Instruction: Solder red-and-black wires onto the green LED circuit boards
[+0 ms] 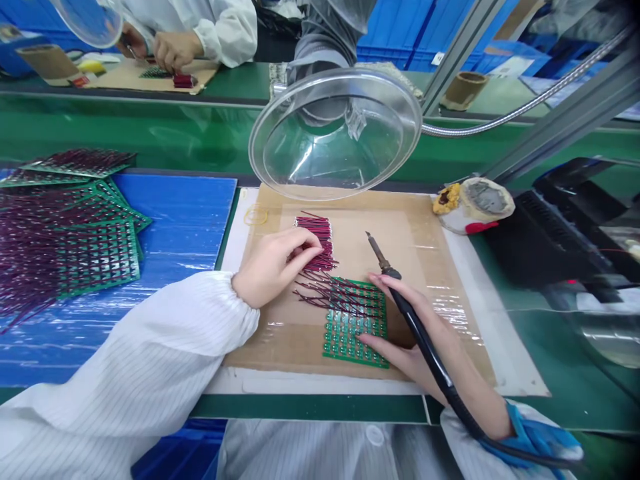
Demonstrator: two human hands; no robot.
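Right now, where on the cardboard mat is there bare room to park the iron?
Free: the mat right of the iron, toward the solder stand; also the strip below the left hand. Crowded: centre, where the wires, the board and the right hand sit.

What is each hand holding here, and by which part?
The right hand holds the soldering iron by its black handle. The left hand grips nothing; its fingertips rest on the loose red wires.
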